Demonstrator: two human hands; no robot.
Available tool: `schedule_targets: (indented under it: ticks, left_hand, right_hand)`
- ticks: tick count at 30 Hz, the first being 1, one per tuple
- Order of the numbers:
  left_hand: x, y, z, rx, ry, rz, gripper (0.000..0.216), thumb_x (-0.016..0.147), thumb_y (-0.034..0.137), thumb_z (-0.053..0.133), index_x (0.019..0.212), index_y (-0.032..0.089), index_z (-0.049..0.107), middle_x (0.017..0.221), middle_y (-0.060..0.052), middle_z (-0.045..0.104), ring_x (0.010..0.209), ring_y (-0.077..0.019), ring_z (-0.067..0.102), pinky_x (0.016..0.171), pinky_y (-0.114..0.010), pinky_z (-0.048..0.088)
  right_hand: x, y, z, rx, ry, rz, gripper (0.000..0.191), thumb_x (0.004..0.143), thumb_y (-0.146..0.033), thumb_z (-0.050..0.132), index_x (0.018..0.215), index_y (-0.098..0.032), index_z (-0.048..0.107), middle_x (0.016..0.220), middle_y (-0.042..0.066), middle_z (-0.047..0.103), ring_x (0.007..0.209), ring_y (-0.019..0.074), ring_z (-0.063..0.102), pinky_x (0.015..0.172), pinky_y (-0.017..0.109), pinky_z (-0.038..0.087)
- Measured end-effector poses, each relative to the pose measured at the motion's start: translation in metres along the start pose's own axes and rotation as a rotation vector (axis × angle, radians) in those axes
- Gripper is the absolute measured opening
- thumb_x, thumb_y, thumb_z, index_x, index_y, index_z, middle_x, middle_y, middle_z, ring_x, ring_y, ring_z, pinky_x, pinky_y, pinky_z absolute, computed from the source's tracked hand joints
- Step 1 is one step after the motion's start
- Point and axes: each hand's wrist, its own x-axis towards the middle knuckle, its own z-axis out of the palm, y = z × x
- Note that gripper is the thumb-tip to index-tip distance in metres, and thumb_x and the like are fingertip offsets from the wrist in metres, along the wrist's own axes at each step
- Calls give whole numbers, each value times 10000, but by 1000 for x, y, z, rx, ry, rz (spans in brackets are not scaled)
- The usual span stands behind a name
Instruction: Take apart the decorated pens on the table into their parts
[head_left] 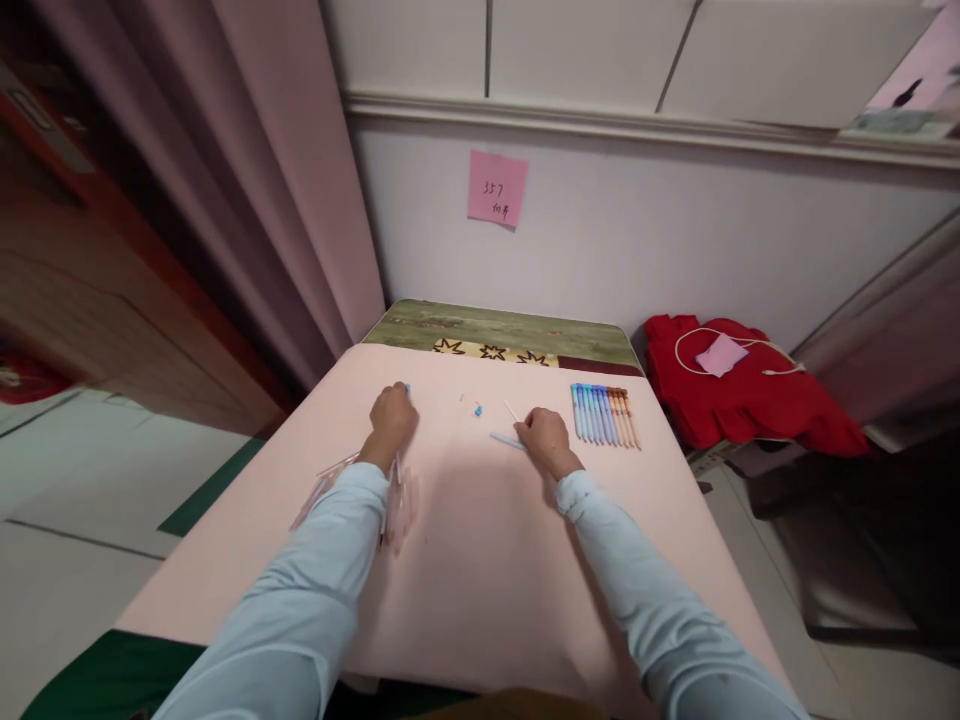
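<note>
My left hand (393,414) is closed over the left part of the table, fingers pointing down. A bit of blue shows at its fingertips, but what it grips is mostly hidden. Pinched in my right hand (547,440) is a thin white pen refill (511,410), slanting up to the left. A light blue pen barrel (508,440) lies just left of that hand, its right end hidden by the fingers. Between the hands are a small blue pen part (478,411) and a tiny thin piece (461,398). Pale pen barrels (405,500) lie in a pile partly under my left forearm.
To the right lies a neat row of blue, purple and orange-brown pens (604,415). A pink cloth (480,600) covers most of the table. Beyond its right edge is a red cushion (750,400) with a white cable. The wall behind carries a pink note (497,188).
</note>
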Motion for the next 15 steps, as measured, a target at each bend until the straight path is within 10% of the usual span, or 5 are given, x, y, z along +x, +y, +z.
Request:
schedule_targets:
  ticks: [15]
  left_hand:
    - [5, -27, -20, -84, -245, 14, 300, 622, 155, 706, 917, 207, 696, 1015, -116, 731, 953, -278, 661, 759, -316, 468]
  right_hand:
    - [-61, 8, -2, -179, -65, -329, 196, 881, -216, 549, 1057, -172, 622, 987, 91, 691, 826, 193, 623, 698, 273, 379]
